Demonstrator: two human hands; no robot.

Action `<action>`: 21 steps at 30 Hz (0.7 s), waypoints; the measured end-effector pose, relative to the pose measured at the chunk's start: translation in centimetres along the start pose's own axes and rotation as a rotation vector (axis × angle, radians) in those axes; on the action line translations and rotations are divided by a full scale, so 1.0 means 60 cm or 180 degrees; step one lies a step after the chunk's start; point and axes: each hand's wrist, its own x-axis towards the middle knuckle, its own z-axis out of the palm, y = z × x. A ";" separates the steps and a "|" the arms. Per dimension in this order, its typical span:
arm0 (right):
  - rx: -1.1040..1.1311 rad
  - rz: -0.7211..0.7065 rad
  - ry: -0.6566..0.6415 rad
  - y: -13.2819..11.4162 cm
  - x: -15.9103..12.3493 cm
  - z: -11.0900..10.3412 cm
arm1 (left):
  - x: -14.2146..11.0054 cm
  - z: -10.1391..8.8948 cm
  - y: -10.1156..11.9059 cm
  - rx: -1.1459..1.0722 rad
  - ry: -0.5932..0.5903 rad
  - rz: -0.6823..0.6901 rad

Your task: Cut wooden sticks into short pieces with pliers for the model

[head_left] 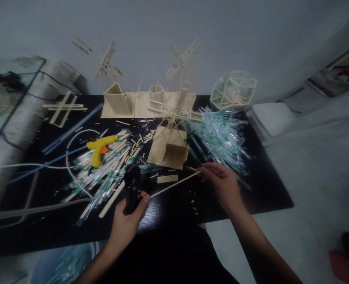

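Observation:
My left hand [128, 221] is closed around a black hand tool [132, 189] that stands up from the fist; its exact kind is hard to make out. Between that thumb and finger is also one end of a thin wooden stick [174, 184]. The stick slants up to my right hand [221, 183], which pinches its other end. Just beyond the stick lies a small row of short cut sticks [167, 179]. Behind it stands a stick-built windmill model [176, 114] on a square base, with an open box [176, 156] at its front.
A yellow glue gun [99, 150] lies on packaged sticks [112, 177] at left. Crumpled clear wrappers [221, 134] are heaped at right. Other windmill models [118, 100] and a polyhedron frame [233, 90] line the back. A bin [62, 264] is below the black table [260, 193].

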 end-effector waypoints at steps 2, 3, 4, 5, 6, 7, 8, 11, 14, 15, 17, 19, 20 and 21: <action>-0.0157 0.0096 -0.0250 -0.005 -0.001 -0.003 | 0.003 -0.003 0.001 -0.0130 0.0253 0.0025; -0.0266 0.0159 -0.0405 -0.009 -0.002 -0.005 | 0.004 -0.005 0.003 -0.0160 0.0384 0.0093; -0.0389 0.0226 -0.0579 -0.012 -0.003 -0.007 | 0.006 -0.007 0.005 -0.0171 0.0488 0.0173; -0.0533 0.0307 -0.0784 -0.015 -0.005 -0.009 | 0.009 -0.009 0.007 -0.0183 0.0566 0.0252; -0.0690 0.0392 -0.1014 -0.018 -0.007 -0.011 | 0.011 -0.010 0.009 -0.0202 0.0609 0.0318; -0.0840 0.0485 -0.1278 -0.020 -0.010 -0.012 | 0.013 -0.012 0.011 -0.0235 0.0623 0.0361; -0.0963 0.0584 -0.1563 -0.023 -0.012 -0.012 | 0.015 -0.013 0.012 -0.0271 0.0619 0.0384; -0.1219 0.0811 -0.2381 -0.030 -0.021 -0.001 | 0.018 -0.013 0.010 -0.0239 0.0538 0.0359; -0.1376 0.0795 -0.2843 -0.032 -0.032 0.028 | 0.016 -0.009 0.004 0.0095 0.0371 0.0339; -0.1344 0.0802 -0.2902 -0.029 -0.036 0.041 | 0.014 -0.007 0.002 0.0235 0.0302 0.0383; -0.1108 0.0819 -0.2891 -0.019 -0.045 0.067 | 0.010 -0.001 -0.002 0.0521 0.0127 0.0535; -0.0816 0.0887 -0.2656 -0.005 -0.053 0.091 | 0.007 0.003 -0.004 0.0750 -0.0121 0.0707; -0.0733 0.0852 -0.2524 0.001 -0.056 0.101 | 0.005 0.005 -0.004 0.0837 -0.0246 0.0777; -0.0730 0.0732 -0.2424 0.005 -0.058 0.109 | 0.004 0.005 -0.004 0.0911 -0.0358 0.0841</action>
